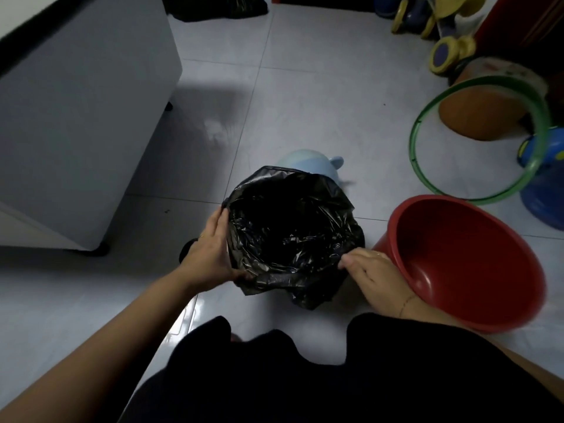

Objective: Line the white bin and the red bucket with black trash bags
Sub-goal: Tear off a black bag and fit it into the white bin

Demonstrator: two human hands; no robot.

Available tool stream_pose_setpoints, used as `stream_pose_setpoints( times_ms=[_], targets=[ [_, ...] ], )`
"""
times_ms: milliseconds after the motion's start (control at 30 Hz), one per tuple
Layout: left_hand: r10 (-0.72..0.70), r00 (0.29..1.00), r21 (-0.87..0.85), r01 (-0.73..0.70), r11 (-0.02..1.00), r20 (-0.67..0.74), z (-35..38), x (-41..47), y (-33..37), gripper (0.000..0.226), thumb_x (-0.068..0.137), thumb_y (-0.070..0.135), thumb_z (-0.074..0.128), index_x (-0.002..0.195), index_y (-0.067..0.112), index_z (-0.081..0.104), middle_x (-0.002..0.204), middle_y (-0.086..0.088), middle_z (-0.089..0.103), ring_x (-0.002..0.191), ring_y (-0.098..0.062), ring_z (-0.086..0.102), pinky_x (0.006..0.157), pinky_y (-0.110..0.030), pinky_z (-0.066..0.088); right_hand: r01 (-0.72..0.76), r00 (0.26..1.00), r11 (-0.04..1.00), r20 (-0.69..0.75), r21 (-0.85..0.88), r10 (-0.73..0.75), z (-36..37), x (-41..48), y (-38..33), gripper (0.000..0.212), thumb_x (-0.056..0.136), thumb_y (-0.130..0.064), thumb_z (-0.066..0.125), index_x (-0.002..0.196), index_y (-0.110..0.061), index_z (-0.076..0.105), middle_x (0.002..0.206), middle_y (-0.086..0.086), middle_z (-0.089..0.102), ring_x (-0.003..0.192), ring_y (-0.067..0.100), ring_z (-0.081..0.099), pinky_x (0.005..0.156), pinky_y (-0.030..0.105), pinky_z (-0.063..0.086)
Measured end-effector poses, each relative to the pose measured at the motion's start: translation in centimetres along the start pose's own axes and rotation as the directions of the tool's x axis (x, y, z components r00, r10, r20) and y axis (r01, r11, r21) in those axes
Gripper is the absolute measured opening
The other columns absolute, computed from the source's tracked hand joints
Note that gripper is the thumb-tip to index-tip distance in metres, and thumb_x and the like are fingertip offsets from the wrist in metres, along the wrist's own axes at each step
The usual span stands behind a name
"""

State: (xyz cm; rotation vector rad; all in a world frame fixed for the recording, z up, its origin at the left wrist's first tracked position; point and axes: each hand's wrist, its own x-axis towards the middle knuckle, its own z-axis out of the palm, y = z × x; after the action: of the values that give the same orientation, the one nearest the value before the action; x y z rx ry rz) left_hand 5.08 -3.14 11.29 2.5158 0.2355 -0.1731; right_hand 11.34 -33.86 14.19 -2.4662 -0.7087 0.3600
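A black trash bag [293, 227] hangs open over a bin on the tiled floor, folded down over the rim all round; the bin itself is hidden under the plastic. My left hand [210, 248] presses against the bag's left side with its fingertips on the folded edge. My right hand [369, 270] pinches the bag's folded edge at the near right. The red bucket [467, 261] stands just right of the bin, tilted toward me, with a bare red inside and no bag in it.
A white cabinet [82, 111] on dark feet stands at the left. A light blue plastic thing [314, 166] lies behind the bin. A green hoop [479, 138], an orange stool [488, 105], a blue toy and a yellow ride-on toy [439, 25] crowd the right. My dark-clothed knees fill the foreground.
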Motion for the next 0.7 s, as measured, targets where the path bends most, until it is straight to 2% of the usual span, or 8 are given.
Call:
stream_pose_setpoints(
  times_ms=[67, 133, 200, 300, 367, 467, 600, 700],
  targets=[
    [-0.014, 1.0, -0.011, 0.014, 1.0, -0.003, 0.2, 0.1, 0.0, 0.149, 0.047, 0.047, 0.091, 0.153, 0.017, -0.009, 0.16, 0.006, -0.008, 0.146, -0.027, 0.017, 0.117, -0.043, 0.026, -0.044, 0.998, 0.997, -0.046, 0.066, 0.048, 0.1, 0.3, 0.2, 0.06, 0.092, -0.05, 0.024, 0.096, -0.007, 0.066, 0.093, 0.004, 0.065, 0.09, 0.023, 0.06, 0.086, 0.036, 0.043],
    [-0.017, 1.0, -0.03, 0.017, 0.999, -0.01, 0.4, 0.2, -0.2, 0.151, 0.044, 0.052, 0.09, 0.154, 0.019, -0.007, 0.16, 0.006, -0.006, 0.146, -0.028, 0.019, 0.116, -0.044, 0.028, -0.091, 0.993, 0.991, -0.064, 0.096, 0.097, 0.4, 0.5, 0.2, 0.057, 0.085, -0.057, 0.026, 0.104, -0.013, 0.058, 0.094, -0.002, 0.062, 0.085, 0.015, 0.058, 0.071, 0.021, 0.041],
    [-0.013, 1.0, -0.04, 0.013, 0.999, -0.009, 0.5, 0.2, -0.4, 0.151, 0.042, 0.056, 0.089, 0.153, 0.021, -0.007, 0.16, 0.009, -0.006, 0.143, -0.03, 0.025, 0.113, -0.045, 0.032, -0.146, 0.985, 0.975, -0.062, 0.169, 0.158, 0.9, 0.7, 0.2, 0.064, 0.081, -0.063, 0.026, 0.12, -0.017, 0.048, 0.107, -0.001, 0.062, 0.089, 0.007, 0.057, 0.068, 0.014, 0.038],
    [-0.016, 1.0, -0.04, 0.016, 0.999, 0.0, 0.7, 0.2, -0.7, 0.151, 0.041, 0.056, 0.087, 0.153, 0.025, -0.009, 0.157, 0.018, -0.008, 0.121, -0.038, 0.051, 0.101, -0.047, 0.045, -0.209, 0.974, 0.954, -0.047, 0.214, 0.223, 1.7, 1.1, 0.4, 0.07, 0.088, -0.058, 0.029, 0.145, -0.018, 0.026, 0.141, 0.007, 0.047, 0.105, 0.011, 0.056, 0.086, 0.025, 0.039],
    [-0.021, 1.0, -0.019, 0.021, 1.0, 0.01, 1.0, 0.2, -0.9, 0.149, 0.045, 0.052, 0.089, 0.153, 0.025, -0.011, 0.157, 0.018, -0.01, 0.122, -0.037, 0.05, 0.102, -0.047, 0.044, -0.229, 0.969, 0.943, -0.031, 0.24, 0.243, 2.1, 1.6, 0.5, 0.078, 0.086, -0.061, 0.026, 0.151, -0.019, 0.014, 0.156, 0.005, 0.027, 0.128, 0.019, 0.046, 0.102, 0.03, 0.032],
    [-0.02, 1.0, -0.032, 0.021, 0.999, 0.012, 1.3, 0.5, -1.1, 0.148, 0.048, 0.047, 0.09, 0.153, 0.026, -0.011, 0.157, 0.019, -0.009, 0.125, -0.035, 0.048, 0.103, -0.047, 0.043, -0.252, 0.961, 0.909, -0.026, 0.332, 0.276, 2.6, 2.3, 0.6, 0.087, 0.08, -0.069, 0.023, 0.152, -0.024, 0.005, 0.16, -0.001, 0.013, 0.146, 0.016, 0.017, 0.111, 0.026, 0.015],
    [-0.023, 0.999, -0.069, 0.025, 0.997, 0.023, 1.2, 0.8, -1.2, 0.143, 0.05, 0.044, 0.091, 0.153, 0.028, -0.007, 0.159, 0.014, -0.004, 0.132, -0.03, 0.041, 0.103, -0.045, 0.044, -0.248, 0.958, 0.882, -0.033, 0.399, 0.285, 2.8, 3.3, 1.0, 0.083, 0.084, -0.068, 0.025, 0.153, -0.028, 0.003, 0.161, -0.004, 0.012, 0.147, 0.014, 0.014, 0.118, 0.034, 0.014],
    [-0.035, 0.997, -0.173, 0.046, 0.984, 0.068, 0.8, 1.4, -1.3, 0.12, 0.064, 0.017, 0.085, 0.154, 0.023, 0.007, 0.159, 0.004, 0.01, 0.131, -0.026, 0.042, 0.097, -0.039, 0.048, -0.241, 0.959, 0.869, -0.032, 0.432, 0.282, 2.7, 4.0, 1.1, 0.076, 0.089, -0.062, 0.027, 0.153, -0.024, 0.008, 0.16, -0.002, 0.018, 0.147, 0.014, 0.015, 0.119, 0.043, 0.018]
  ],
)
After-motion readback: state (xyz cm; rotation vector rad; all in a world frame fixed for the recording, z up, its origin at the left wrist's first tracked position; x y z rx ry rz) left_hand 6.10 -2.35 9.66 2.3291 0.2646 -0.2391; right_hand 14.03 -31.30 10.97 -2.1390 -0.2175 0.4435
